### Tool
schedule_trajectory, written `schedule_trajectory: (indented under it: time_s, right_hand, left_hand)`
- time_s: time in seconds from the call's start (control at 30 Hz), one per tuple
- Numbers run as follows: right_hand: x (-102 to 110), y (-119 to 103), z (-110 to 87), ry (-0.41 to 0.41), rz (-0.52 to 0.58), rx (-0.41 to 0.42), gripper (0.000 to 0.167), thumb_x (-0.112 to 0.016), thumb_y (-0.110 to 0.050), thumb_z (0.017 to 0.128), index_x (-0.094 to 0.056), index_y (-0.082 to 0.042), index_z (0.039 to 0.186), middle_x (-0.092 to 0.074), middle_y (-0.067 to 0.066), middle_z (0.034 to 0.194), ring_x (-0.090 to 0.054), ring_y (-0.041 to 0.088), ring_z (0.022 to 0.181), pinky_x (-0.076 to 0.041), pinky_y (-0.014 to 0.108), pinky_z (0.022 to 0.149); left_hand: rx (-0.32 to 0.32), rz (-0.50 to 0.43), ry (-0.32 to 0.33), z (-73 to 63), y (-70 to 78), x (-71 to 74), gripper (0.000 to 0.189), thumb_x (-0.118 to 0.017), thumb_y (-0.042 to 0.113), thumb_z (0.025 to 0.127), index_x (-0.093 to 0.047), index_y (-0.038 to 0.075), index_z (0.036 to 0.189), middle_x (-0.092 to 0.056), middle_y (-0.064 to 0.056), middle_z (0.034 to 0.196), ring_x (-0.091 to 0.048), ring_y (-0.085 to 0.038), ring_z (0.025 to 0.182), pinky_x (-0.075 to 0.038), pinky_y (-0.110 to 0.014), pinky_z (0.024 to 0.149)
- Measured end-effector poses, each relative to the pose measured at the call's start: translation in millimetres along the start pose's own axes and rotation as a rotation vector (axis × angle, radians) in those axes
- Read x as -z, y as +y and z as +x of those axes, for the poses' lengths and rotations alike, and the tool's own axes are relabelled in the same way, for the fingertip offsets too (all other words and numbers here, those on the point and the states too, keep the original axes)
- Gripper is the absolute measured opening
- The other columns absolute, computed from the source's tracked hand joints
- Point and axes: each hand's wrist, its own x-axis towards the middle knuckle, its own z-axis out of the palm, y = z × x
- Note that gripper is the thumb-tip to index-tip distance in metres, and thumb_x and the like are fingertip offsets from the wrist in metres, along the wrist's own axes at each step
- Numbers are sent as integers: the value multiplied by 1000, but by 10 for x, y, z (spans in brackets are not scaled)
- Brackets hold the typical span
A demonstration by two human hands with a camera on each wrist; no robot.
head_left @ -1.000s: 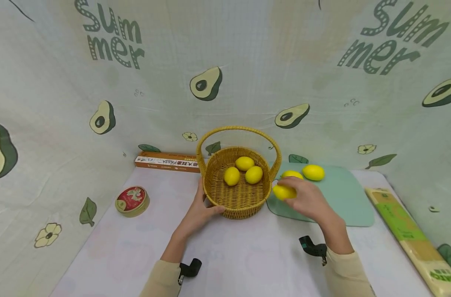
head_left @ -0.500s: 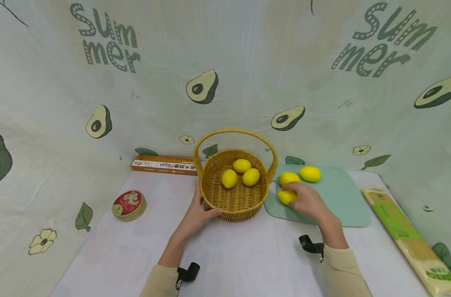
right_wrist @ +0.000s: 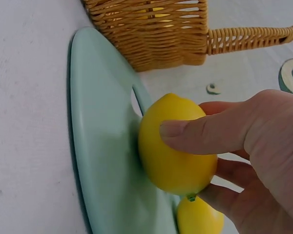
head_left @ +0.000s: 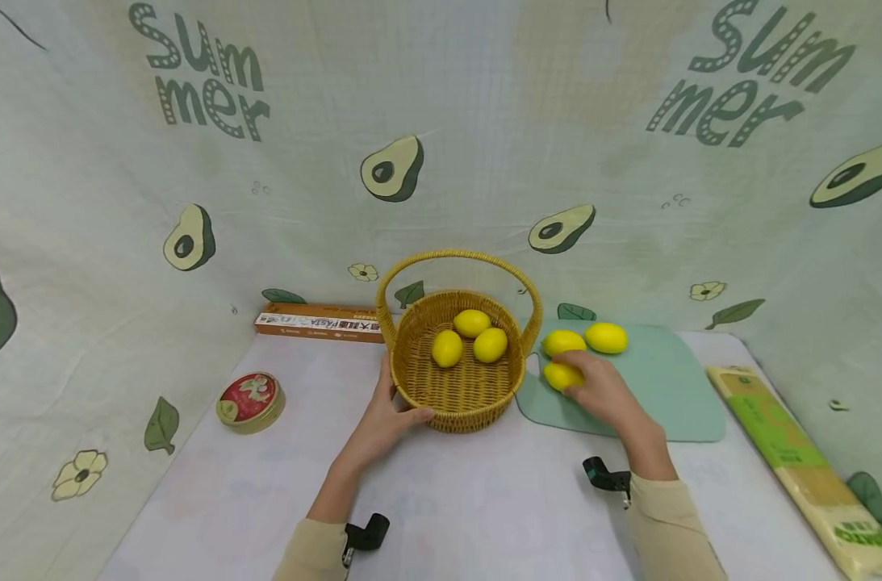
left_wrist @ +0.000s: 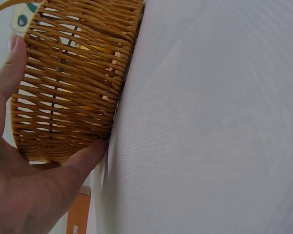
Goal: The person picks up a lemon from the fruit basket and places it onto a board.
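My right hand (head_left: 606, 391) holds a lemon (right_wrist: 173, 146) between thumb and fingers, close over the green cutting board (head_left: 658, 387). Behind it on the board lie a second lemon (head_left: 563, 343) and a third lemon (head_left: 607, 338). The wicker basket (head_left: 464, 399) with its tall arched handle stands left of the board, and three lemons (head_left: 473, 323) lie inside it. My left hand (head_left: 384, 424) grips the basket's left front side. In the left wrist view its thumb (left_wrist: 90, 153) presses low on the woven wall and a finger reaches along the rim.
A round red-topped tin (head_left: 250, 401) sits at the left. Behind the basket's left side lies a long pasta box (head_left: 317, 323) against the cloth backdrop. A long green-and-yellow noodle packet (head_left: 804, 460) runs along the table's right edge.
The lemon in my right hand has moved slightly down and right, away from the basket, over the cutting board. My left hand keeps its grip on the basket. The whole head view has shifted slightly.
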Motion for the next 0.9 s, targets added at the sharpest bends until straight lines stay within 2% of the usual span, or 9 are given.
schedule_trajectory:
  time_s: [0.2, 0.5, 0.67, 0.9]
  right_hand:
    - [-26, 57, -13, 61, -23, -12, 49, -73, 4, 82, -64, -2, 129, -63, 20, 131, -53, 43, 123, -39, 62, 105]
    - [-112, 101, 80, 169, -29, 33, 44, -74, 5, 81, -67, -1, 125, -57, 20, 123, -52, 38, 112, -43, 58, 100]
    - [-148, 115, 87, 208, -25, 15, 44, -70, 6, 84, -65, 1, 127, -58, 22, 129, -50, 41, 122, -39, 60, 106]
    - [-148, 122, 76, 215, -31, -43, 47, -67, 7, 86, -61, -1, 132, -52, 24, 141, -44, 45, 131, -33, 62, 111]
  left_hand:
    - [17, 9, -11, -15, -4, -21, 123, -83, 20, 82, 13, 50, 153, 1, 6, 168, -10, -27, 155, -29, -53, 119]
    - [11, 1, 3, -29, 37, 18, 123, -83, 20, 81, 12, 49, 154, 0, 6, 168, -11, -27, 155, -29, -54, 119]
    - [15, -2, -3, -26, 34, 6, 123, -83, 20, 82, 12, 50, 153, 0, 5, 168, -12, -26, 155, -32, -52, 118]
    - [8, 12, -9, -32, 31, 4, 122, -82, 22, 83, 14, 47, 154, 3, 2, 168, -8, -31, 155, -26, -57, 119]
